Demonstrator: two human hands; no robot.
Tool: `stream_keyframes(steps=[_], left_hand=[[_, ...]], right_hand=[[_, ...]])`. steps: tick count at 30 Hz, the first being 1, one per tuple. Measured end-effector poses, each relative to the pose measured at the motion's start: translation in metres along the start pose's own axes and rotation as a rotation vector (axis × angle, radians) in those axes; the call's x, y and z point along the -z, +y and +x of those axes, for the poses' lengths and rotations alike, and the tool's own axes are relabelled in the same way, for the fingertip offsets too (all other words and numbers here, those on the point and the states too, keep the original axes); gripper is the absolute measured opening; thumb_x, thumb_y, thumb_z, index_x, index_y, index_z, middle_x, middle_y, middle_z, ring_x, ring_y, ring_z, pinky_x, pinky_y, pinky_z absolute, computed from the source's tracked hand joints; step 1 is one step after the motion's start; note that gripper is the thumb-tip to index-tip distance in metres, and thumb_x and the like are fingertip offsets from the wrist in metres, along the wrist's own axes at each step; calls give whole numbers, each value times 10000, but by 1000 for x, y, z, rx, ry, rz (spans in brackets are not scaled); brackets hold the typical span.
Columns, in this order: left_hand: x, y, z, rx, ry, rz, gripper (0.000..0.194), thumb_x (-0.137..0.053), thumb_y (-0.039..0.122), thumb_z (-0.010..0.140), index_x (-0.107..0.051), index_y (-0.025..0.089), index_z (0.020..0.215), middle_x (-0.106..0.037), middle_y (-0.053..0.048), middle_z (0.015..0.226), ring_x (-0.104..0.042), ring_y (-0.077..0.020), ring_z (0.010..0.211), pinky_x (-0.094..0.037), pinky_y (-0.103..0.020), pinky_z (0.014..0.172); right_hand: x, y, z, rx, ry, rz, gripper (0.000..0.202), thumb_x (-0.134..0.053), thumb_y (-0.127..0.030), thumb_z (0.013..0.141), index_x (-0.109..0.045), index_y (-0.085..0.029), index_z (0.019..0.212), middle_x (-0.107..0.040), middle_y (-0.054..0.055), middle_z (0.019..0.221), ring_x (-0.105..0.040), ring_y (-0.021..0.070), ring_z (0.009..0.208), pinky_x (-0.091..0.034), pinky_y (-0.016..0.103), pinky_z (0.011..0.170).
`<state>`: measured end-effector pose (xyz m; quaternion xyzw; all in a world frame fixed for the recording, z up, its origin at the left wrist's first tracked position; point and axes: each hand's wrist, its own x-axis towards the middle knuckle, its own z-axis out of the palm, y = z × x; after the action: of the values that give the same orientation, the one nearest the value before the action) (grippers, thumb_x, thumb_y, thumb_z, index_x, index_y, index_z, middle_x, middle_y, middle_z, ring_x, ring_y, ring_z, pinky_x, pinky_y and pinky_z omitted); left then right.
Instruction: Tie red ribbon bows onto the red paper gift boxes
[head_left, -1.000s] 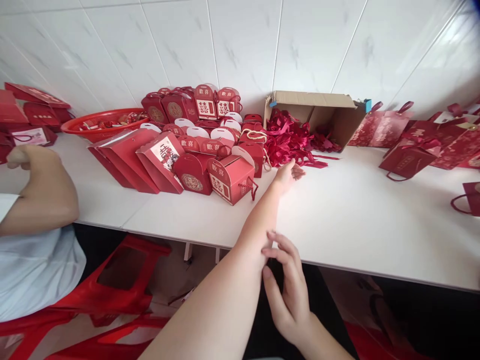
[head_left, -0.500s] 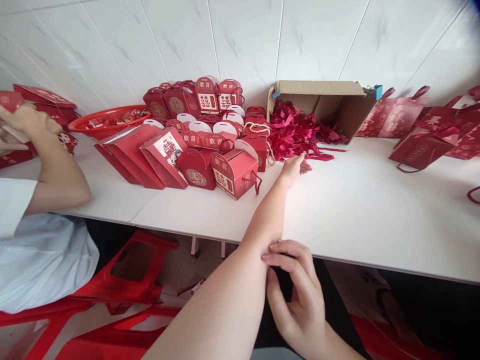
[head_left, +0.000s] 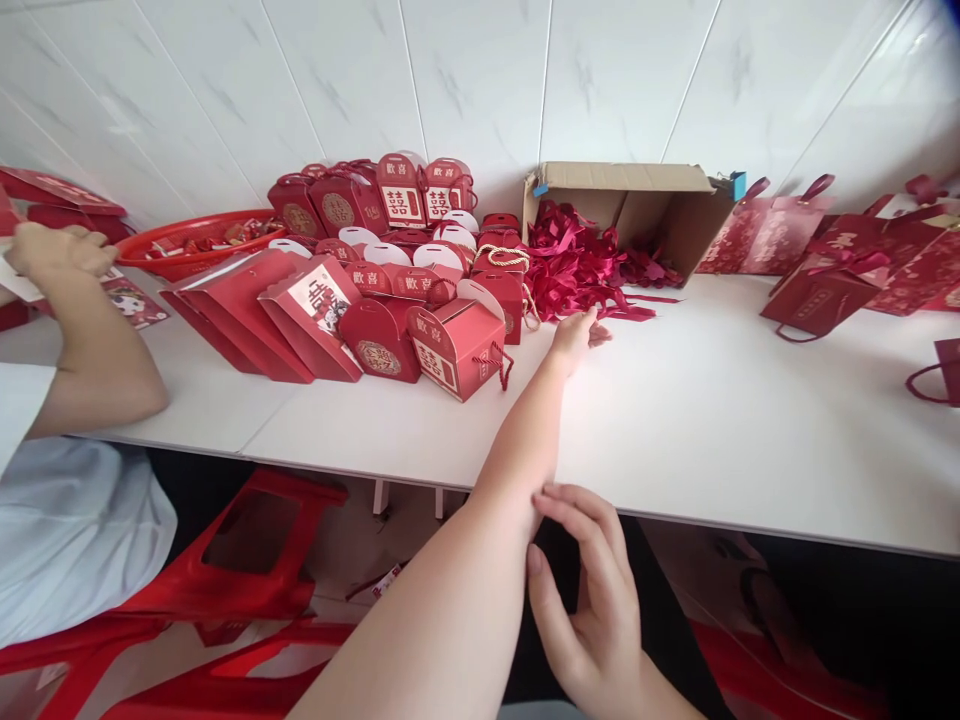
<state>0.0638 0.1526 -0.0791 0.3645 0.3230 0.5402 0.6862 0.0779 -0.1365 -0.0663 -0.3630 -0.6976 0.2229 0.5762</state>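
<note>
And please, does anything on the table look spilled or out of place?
Yes: the cardboard box seems tipped on its side, and tangled red ribbons spread from its open front onto the white table.

From the left hand (head_left: 576,340), passage is blocked leftward by red boxes (head_left: 469,350), forward by ribbons (head_left: 571,265); rightward, open tabletop (head_left: 720,420) is found.

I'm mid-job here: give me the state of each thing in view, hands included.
Left hand: fingers open, at the ribbons' edge; contact unclear
Right hand: fingers curved, against the left forearm
Ribbons: loose, heaped, spilling forward
Carton: on its side, open toward the front
Front box: flap raised, cord hanging at its side
Basket: open-topped, holding small items
Pink bags: upright
</note>
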Motion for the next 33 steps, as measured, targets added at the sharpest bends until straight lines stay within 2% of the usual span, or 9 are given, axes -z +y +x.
stream_keyframes(steps=[5, 8, 10, 13, 16, 20, 26, 29, 33], left_hand=[[0, 0, 1, 15, 21, -5, 307, -499, 276, 924, -555, 144, 653, -607, -17, 595, -640, -153, 680, -476, -320, 775], [0, 0, 3, 50, 34, -15, 219, -530, 319, 915, -613, 117, 921, -650, -48, 884, -631, -154, 800, -516, -341, 770], [-1, -1, 5, 77, 41, -28, 274, -542, 329, 910, -581, 138, 1102, -615, -77, 1083, -616, -174, 913, -530, -371, 800], [-1, -1, 8, 109, 48, -53, 293, -529, 321, 917, -561, 175, 1169, -575, -94, 1193, -596, -191, 994, -521, -393, 854], [-1, 0, 10, 129, 51, -72, 280, -522, 318, 921, -565, 188, 1165, -570, -92, 1206, -591, -188, 1003, -515, -392, 868], [-1, 0, 12, 136, 55, -74, 277, -521, 318, 921, -567, 190, 1163, -570, -92, 1207, -591, -187, 1004, -515, -392, 869], [-1, 0, 10, 122, 56, -45, 283, -526, 319, 919, -564, 181, 1163, -575, -92, 1193, -595, -188, 993, -520, -390, 856], [0, 1, 9, 106, 53, -25, 287, -539, 327, 912, -568, 147, 1134, -604, -81, 1107, -613, -177, 921, -535, -368, 793], [1, 0, 8, 85, 45, 3, 242, -501, 321, 933, -602, 115, 1009, -629, -62, 940, -617, -133, 791, -530, -294, 719]], right_hand=[[1, 3, 1, 17, -7, 7, 362, -469, -26, 811, -508, -163, 1144, -498, 118, 1112, -491, 237, 1083, -471, 415, 881], [-1, 5, -1, -27, -4, -15, 404, -481, -64, 817, -462, -158, 1209, -471, 120, 1099, -484, 235, 1059, -475, 414, 858], [-1, 7, -3, -67, -18, -40, 483, -491, -97, 820, -403, -141, 1292, -444, 136, 1130, -472, 242, 1073, -474, 426, 868], [-1, 9, -4, -70, -11, -42, 420, -491, -99, 817, -455, -160, 1231, -446, 126, 1114, -473, 245, 1079, -470, 433, 882], [0, 8, -3, -60, -4, -30, 353, -490, -96, 816, -495, -174, 1159, -456, 118, 1098, -468, 250, 1095, -467, 440, 893], [1, 6, 0, -48, -25, -47, 476, -486, -99, 813, -441, -149, 1284, -442, 135, 1135, -463, 252, 1107, -474, 433, 893], [1, 6, 1, -46, -13, -38, 347, -497, -90, 804, -501, -167, 1143, -446, 116, 1105, -469, 245, 1103, -462, 420, 896], [2, 7, 0, -55, -28, -27, 430, -503, -91, 802, -457, -151, 1225, -446, 125, 1119, -465, 243, 1099, -458, 428, 903], [2, 6, 1, -51, -20, -18, 350, -507, -81, 797, -497, -173, 1134, -457, 113, 1099, -462, 245, 1102, -454, 428, 899]])
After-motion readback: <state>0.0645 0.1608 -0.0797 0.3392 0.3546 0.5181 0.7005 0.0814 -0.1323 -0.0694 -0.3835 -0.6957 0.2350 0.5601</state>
